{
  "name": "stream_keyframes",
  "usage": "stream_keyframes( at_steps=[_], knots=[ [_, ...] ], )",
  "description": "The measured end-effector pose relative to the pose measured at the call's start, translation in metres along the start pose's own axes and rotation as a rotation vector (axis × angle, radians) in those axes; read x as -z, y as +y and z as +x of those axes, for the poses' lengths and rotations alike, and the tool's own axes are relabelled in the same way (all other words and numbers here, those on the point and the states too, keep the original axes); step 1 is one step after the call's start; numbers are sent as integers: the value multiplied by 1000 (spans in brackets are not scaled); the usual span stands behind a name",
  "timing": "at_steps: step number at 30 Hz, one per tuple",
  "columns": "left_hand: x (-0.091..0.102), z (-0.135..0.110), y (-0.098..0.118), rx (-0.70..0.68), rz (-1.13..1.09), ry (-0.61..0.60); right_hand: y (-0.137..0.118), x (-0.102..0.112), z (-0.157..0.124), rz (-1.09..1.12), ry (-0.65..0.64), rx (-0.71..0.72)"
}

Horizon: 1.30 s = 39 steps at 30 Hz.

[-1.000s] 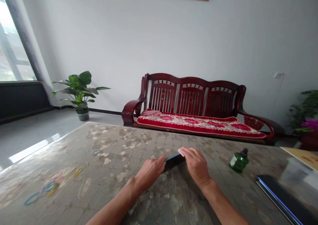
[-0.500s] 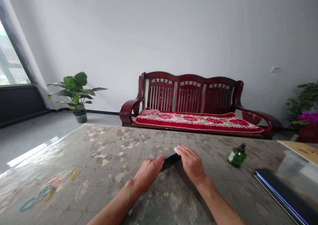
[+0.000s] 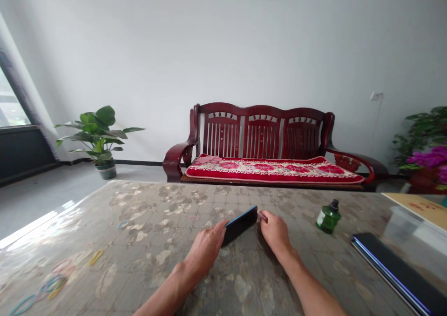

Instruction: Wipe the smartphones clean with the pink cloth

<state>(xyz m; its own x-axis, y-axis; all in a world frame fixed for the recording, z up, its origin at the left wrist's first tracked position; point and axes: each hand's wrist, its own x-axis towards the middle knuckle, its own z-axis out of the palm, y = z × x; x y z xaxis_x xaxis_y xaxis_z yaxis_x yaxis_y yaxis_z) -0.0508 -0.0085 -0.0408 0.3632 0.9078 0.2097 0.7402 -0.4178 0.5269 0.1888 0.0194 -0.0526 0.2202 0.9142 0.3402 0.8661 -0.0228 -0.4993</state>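
Observation:
My left hand [image 3: 206, 244] is closed around the near left end of a smartphone [image 3: 240, 225], a thin dark slab with a blue edge. The phone is tilted above the table, its black face toward me. Just off its far right end, my right hand [image 3: 274, 231] pinches a small pinkish piece [image 3: 261, 216], perhaps a folded cloth; most of it is hidden by the fingers.
A patterned cover lies over the table [image 3: 153, 237]. Rubber bands [image 3: 52, 283] are scattered at left. On the right are a green bottle [image 3: 328, 217], a stack of dark flat devices [image 3: 398, 269] and a clear box [image 3: 405, 227]. A wooden bench [image 3: 261, 134] stands beyond.
My right hand has moved off the phone's right end, uncovering it, and its fingers have curled in with the pinkish piece. The left hand keeps its hold. The view has shifted slightly.

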Motion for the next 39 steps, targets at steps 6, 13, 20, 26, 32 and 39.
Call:
stream_keyframes(
  at_steps=[6,13,20,26,32,39],
  knots=[
    [-10,2,2,182,-297,50,-3,-3,-3,91,28,-19],
    [-22,-6,6,306,-416,-26,-11,-19,-3,40,7,91],
    [-19,-15,16,56,-149,-143,-6,-24,-4,7,31,248],
    [-19,-20,28,-60,0,-209,-8,-16,-10,-89,16,414],
    [-20,-19,35,-61,116,-248,-9,-9,-14,-93,-41,522],
    [-24,-20,39,-116,208,-239,-16,0,-20,-123,-134,543]
  ],
)
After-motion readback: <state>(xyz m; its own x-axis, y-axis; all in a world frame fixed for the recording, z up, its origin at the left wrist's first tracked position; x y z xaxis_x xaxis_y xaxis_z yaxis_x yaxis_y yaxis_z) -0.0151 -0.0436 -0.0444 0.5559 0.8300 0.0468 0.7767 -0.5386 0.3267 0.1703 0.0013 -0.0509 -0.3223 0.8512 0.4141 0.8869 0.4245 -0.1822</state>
